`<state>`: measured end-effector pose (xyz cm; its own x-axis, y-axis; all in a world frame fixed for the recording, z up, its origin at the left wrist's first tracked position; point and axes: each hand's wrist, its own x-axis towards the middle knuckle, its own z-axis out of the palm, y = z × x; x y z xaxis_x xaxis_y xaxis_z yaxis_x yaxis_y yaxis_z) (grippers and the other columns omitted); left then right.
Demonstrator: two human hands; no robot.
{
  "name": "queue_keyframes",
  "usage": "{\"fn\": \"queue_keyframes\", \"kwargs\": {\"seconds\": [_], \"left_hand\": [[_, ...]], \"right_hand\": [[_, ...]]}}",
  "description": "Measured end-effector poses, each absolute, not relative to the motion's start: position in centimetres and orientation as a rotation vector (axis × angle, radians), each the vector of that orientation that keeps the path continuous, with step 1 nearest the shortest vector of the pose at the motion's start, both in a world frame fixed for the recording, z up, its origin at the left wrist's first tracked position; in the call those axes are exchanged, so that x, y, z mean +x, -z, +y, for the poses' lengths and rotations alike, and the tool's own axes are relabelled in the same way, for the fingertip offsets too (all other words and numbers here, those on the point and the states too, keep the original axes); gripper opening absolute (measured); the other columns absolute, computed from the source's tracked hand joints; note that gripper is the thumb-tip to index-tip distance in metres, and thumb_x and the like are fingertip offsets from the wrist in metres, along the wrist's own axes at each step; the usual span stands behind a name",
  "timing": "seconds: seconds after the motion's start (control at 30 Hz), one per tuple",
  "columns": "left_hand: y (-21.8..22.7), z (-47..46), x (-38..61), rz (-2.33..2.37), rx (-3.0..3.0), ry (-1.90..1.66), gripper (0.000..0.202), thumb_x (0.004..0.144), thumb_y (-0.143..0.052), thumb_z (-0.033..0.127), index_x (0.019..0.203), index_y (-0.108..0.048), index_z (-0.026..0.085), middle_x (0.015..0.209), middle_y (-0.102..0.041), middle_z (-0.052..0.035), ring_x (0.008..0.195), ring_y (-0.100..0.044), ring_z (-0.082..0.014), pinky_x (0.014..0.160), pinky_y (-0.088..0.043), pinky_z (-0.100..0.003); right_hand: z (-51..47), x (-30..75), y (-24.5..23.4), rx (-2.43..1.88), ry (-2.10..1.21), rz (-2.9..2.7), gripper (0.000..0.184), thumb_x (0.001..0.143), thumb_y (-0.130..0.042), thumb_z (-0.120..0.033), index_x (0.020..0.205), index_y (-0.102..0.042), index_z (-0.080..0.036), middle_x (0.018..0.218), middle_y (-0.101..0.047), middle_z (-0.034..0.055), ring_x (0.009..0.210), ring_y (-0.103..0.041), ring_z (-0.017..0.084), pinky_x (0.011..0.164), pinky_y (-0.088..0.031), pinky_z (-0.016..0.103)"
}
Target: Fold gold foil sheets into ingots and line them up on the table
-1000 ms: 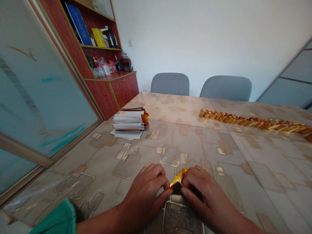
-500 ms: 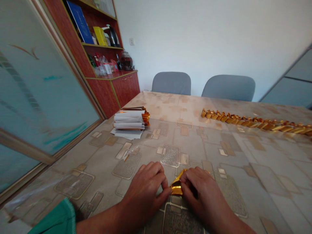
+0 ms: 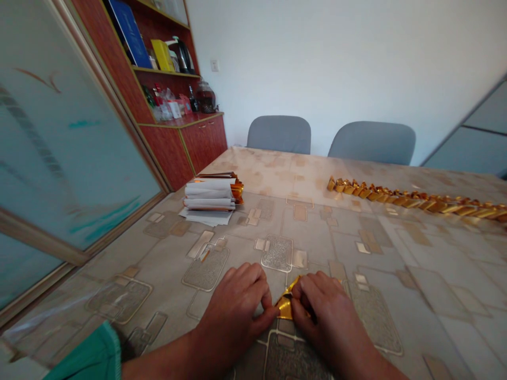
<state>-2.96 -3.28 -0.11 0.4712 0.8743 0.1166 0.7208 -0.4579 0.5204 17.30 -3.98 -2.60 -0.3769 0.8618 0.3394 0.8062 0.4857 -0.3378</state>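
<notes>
A small folded piece of shiny gold foil paper (image 3: 285, 307) is pinched between my two hands, low over the patterned tablecloth (image 3: 245, 243). My left hand (image 3: 241, 301) grips its left end between thumb and fingertips. On the other side, my right hand (image 3: 325, 306) has thumb and fingers closed on the right part and hides much of it. Farther off to the left lies a stack of gold-and-white paper sheets (image 3: 209, 198). A long row of folded gold pieces (image 3: 412, 199) stretches along the right of the table.
Two grey chairs (image 3: 279, 133) stand at the table's far side, against a white wall. A red-brown cabinet (image 3: 202, 142) with bottles, a glass jar (image 3: 206, 97) and a kettle is at the back left. A frosted glass door (image 3: 71, 153) borders the left edge.
My right thumb and fingers have closed in further on the gold foil paper, and its near face has changed shape slightly. My left hand stays nearly where it was.
</notes>
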Motion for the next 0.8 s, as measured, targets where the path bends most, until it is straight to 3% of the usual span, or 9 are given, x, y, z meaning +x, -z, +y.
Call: {"fn": "queue_keyframes", "kwargs": {"seconds": [0.13,0.27,0.47,0.67,0.8], "left_hand": [[0.6,-3.1,-3.4,1.269,2.383,-0.575,0.017,0.082,-0.073,0.014,0.079,-0.058,0.019,0.082,-0.058,0.0007,0.081,-0.052,-0.0192,0.070,-0.033,-0.031],[0.9,-2.8,-3.5,1.069,2.527,-0.613,0.015,0.095,-0.061,0.017,0.081,-0.057,0.019,0.086,-0.060,-0.0005,0.082,-0.052,-0.0183,0.070,-0.035,-0.030],[-0.3,-2.7,-3.2,0.667,2.788,-0.534,0.019,0.105,-0.042,0.021,0.113,-0.059,0.019,0.093,-0.065,-0.0016,0.083,-0.056,-0.0184,0.073,-0.040,-0.030],[-1.1,-3.0,-3.1,0.682,2.779,-0.462,0.020,0.105,-0.040,0.018,0.099,-0.059,0.019,0.089,-0.066,-0.0001,0.076,-0.056,-0.0157,0.069,-0.042,-0.026],[-0.2,-3.4,-2.7,0.742,2.778,-0.453,0.021,0.106,-0.042,0.021,0.092,-0.057,0.020,0.084,-0.062,0.0013,0.074,-0.055,-0.0134,0.066,-0.039,-0.025]], "right_hand": [[-4.0,17.2,2.7,-1.379,-0.157,-2.226,0.012,0.079,-0.060,-0.010,0.077,-0.055,-0.021,0.072,-0.063,0.0023,0.067,-0.057,0.023,0.063,-0.034,0.032],[-4.1,17.0,2.8,-1.403,-0.103,-2.196,0.014,0.080,-0.061,-0.012,0.076,-0.051,-0.021,0.069,-0.059,0.0014,0.062,-0.054,0.022,0.061,-0.034,0.031],[-4.0,17.1,2.7,-1.363,-0.168,-2.236,0.018,0.075,-0.060,-0.007,0.077,-0.049,-0.021,0.070,-0.058,0.0020,0.063,-0.055,0.022,0.059,-0.035,0.031],[-4.3,18.4,1.5,-1.277,-0.507,-2.249,0.013,0.094,-0.053,-0.013,0.085,-0.049,-0.022,0.081,-0.059,0.0027,0.072,-0.056,0.022,0.064,-0.040,0.032],[-4.5,19.6,1.4,-1.157,-0.691,-2.248,0.012,0.099,-0.053,-0.019,0.089,-0.047,-0.023,0.087,-0.057,0.0014,0.076,-0.053,0.020,0.067,-0.042,0.031]]}}
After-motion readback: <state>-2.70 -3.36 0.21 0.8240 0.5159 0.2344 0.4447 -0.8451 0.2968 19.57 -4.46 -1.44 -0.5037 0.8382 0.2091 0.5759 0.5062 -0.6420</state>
